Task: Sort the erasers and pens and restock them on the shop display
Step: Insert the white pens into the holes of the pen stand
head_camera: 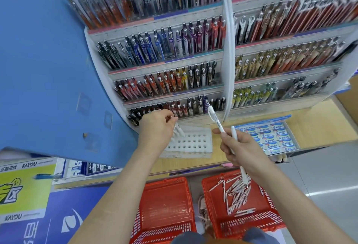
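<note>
Dark blue cloth [259, 236], probably the person's knees, edges the bottom of the view. Beyond it two red baskets stand on the floor: the left basket [164, 222] holds nothing I can see, and the right basket [271, 222] carries a loose heap of white pens [238, 191]. Right hand [244, 152]: fingers curled round two spare pens [215, 120], one jutting up towards the display. Left hand [157, 125]: fingertips pinching the top of a pen [179, 130] standing in the white holed tray [195, 143] on the worktop [313, 133]. Judgement: pen restocking is in hand and barely started, with most holes vacant. The next move calls for passing a pen across and seating it upright in a free hole. Boxed erasers [271, 137] lie just right of the tray. Tiered pen racks [174, 81] rise behind; the right forearm crosses above the heap, no real obstruction
</note>
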The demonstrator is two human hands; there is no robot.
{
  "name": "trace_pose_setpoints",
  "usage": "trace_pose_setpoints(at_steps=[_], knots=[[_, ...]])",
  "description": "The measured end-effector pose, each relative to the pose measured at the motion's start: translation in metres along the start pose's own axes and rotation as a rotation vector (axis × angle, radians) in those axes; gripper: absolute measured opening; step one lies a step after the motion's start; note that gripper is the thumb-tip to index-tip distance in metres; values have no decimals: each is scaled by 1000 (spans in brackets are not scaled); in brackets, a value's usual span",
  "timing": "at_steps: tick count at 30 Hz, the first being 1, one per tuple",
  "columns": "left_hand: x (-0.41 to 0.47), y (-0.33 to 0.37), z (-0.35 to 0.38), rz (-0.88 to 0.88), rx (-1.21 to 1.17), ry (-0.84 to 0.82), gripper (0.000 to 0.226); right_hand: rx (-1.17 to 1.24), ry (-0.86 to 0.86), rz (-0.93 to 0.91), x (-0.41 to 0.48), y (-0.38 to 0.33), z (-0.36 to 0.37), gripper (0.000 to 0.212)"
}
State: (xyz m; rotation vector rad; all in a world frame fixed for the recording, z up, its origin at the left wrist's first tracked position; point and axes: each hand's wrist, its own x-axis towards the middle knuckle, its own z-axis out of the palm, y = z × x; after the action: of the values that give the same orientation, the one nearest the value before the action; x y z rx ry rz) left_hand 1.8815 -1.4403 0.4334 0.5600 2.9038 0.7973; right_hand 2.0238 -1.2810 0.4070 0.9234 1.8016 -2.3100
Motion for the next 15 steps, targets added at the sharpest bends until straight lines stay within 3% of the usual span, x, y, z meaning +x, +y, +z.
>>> trace_pose_setpoints(at_steps=[9, 15], knots=[[0, -9, 22, 62, -3, -18, 14, -31, 9, -57, -5, -1, 2, 5], [-2, -14, 30, 76, 145, -37, 21, -22, 5, -47, -6, 0, 2, 12]])
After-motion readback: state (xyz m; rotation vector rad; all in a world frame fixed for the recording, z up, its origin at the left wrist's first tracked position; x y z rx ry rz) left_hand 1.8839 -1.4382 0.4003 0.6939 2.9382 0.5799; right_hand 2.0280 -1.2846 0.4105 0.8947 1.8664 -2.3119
